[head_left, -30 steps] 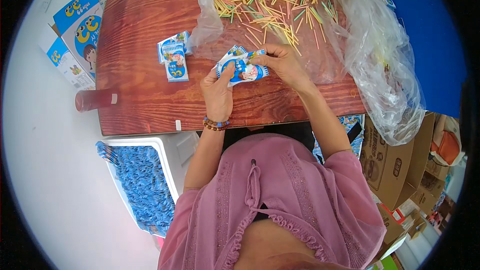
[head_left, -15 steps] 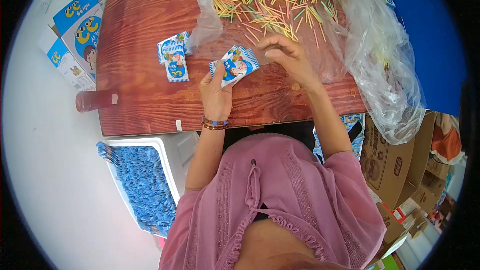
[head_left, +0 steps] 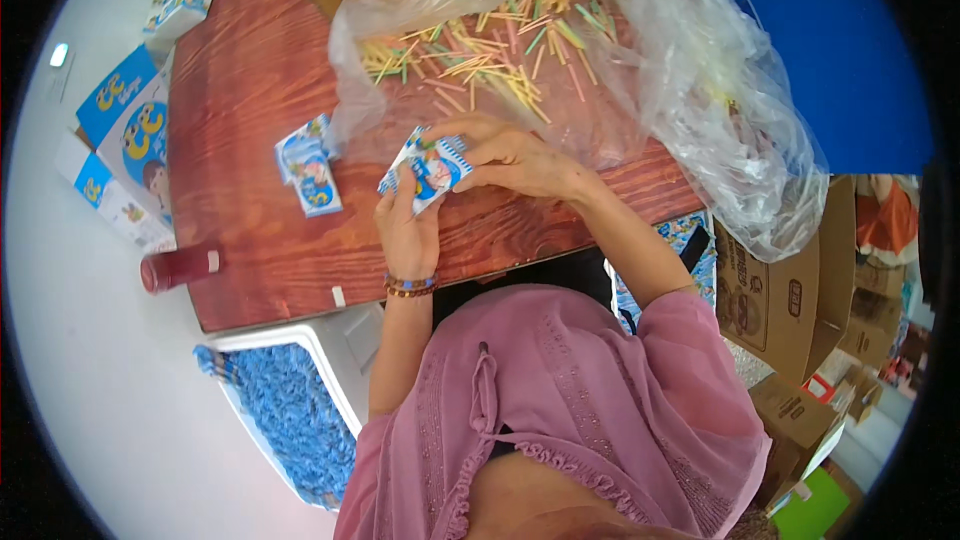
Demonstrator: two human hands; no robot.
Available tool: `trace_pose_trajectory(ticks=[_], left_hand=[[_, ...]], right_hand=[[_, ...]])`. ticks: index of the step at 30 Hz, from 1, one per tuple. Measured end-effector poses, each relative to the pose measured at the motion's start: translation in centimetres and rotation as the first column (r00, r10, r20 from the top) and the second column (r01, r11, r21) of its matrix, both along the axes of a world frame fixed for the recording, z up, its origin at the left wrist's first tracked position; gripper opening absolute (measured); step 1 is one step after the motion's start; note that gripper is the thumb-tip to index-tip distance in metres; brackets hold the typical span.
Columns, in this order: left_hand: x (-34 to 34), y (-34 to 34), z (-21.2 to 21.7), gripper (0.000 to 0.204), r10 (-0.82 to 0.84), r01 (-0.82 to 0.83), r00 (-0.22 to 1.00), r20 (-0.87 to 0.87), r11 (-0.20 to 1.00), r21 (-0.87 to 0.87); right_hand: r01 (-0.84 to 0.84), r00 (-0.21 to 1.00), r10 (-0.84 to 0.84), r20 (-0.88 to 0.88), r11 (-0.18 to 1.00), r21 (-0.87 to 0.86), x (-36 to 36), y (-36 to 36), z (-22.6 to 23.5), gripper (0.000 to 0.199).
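A small blue-and-white printed packet (head_left: 436,176) is held over the near half of the wooden table. My left hand (head_left: 408,235), with beaded bracelets at its wrist, grips it from below, thumb across the front. My right hand (head_left: 520,162) has closed on the packet's upper right side, fingers along the top and thumb below. Left of my hands, two similar packets (head_left: 318,186) lie overlapping on the table. Beyond my hands, many thin pastel sticks (head_left: 470,60) in yellow, pink and green lie loose on clear plastic.
The clear plastic bag (head_left: 740,130) spreads over the table's (head_left: 240,110) right side. A reddish cylinder (head_left: 180,268) sits at the left edge. Below is a white bin (head_left: 315,350) of blue wrappers. Printed cartons (head_left: 125,100) stand left, brown boxes (head_left: 780,290) right.
My right hand has come down leftward from beside the sticks and taken hold of the packet in my left hand. The whole view has tilted and shifted slightly.
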State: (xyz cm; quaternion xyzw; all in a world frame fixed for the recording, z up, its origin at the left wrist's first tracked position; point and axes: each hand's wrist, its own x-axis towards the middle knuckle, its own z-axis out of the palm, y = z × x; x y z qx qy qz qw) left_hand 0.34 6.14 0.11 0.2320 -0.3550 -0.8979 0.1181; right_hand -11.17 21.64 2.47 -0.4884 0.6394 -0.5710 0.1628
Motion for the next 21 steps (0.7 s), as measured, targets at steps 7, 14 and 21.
trace_pose_trajectory(ticks=[7, 14, 21], left_hand=[[0.6, -0.9, 0.1, 0.026, 0.084, -0.082, 0.996, 0.030, 0.993, -0.083], [0.9, -1.0, -0.8, 0.027, 0.059, -0.052, 0.996, 0.065, 0.994, -0.100], [1.1, -1.4, -1.0, 0.024, 0.059, -0.055, 0.996, 0.061, 0.996, -0.065]], right_hand=[[0.426, 0.860, -0.452, 0.238, 0.892, 0.153, -9.2, 2.5, -0.6, 0.019], [0.940, 0.299, -0.688, -0.661, 0.094, 0.328, -22.7, 5.1, -5.2, 0.032], [0.884, 0.385, -0.653, -0.652, 0.058, 0.464, -25.6, 2.8, -4.6, 0.044]])
